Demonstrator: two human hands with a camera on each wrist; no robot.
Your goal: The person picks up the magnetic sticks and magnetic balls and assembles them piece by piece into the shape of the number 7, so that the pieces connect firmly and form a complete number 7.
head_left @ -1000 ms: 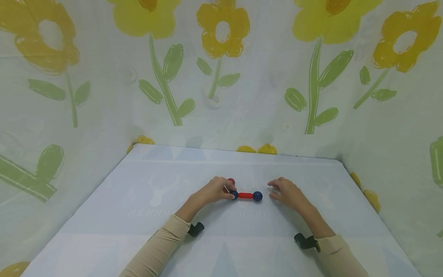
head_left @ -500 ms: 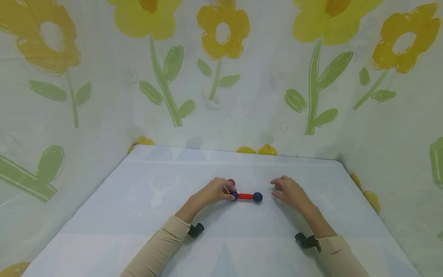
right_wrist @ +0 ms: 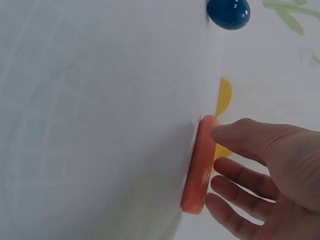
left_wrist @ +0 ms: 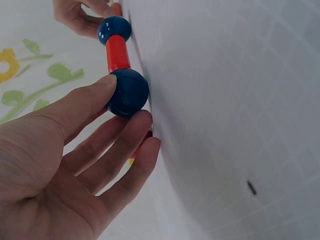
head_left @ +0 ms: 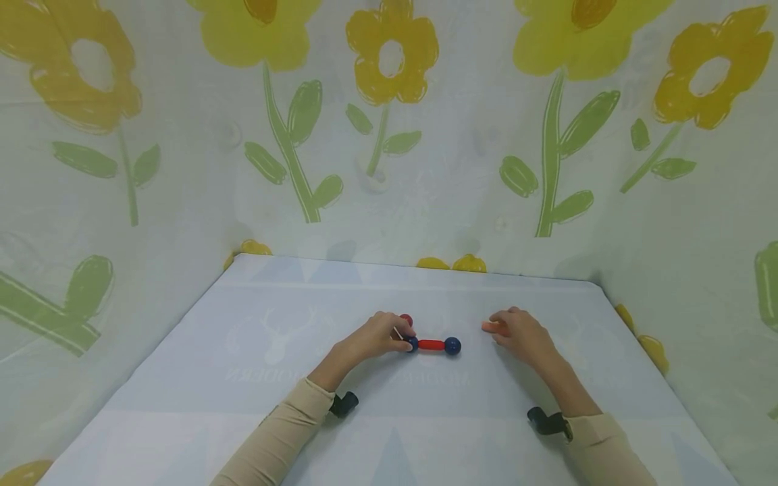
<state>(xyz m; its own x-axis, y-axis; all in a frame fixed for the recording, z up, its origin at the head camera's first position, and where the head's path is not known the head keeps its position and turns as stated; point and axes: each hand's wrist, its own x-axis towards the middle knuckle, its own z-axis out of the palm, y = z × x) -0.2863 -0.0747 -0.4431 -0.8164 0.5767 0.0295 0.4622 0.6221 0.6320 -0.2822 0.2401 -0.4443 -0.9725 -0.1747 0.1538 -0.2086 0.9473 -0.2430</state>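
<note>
A red magnetic rod (head_left: 431,345) joins two dark blue balls. My left hand (head_left: 377,334) pinches the near blue ball (left_wrist: 128,92) between thumb and fingers. Beyond it, the other blue ball (head_left: 452,346) forms the free right end. A red ball (head_left: 406,318) shows just behind the left fingers, and a bit of red and yellow shows beneath them in the left wrist view. My right hand (head_left: 524,334) pinches an orange rod (right_wrist: 200,165) close against the tabletop, its thumb at one end. The index finger is hidden behind the thumb.
A white printed cloth covers the table (head_left: 389,432). Flower-print curtains (head_left: 437,189) enclose the back and both sides. A black wrist camera (head_left: 344,403) hangs under the left cuff, and another camera (head_left: 546,422) under the right one.
My right hand has moved to the right, away from the joined pieces, and the orange rod now shows at its fingertips. My left hand and the blue balls have stayed put.
</note>
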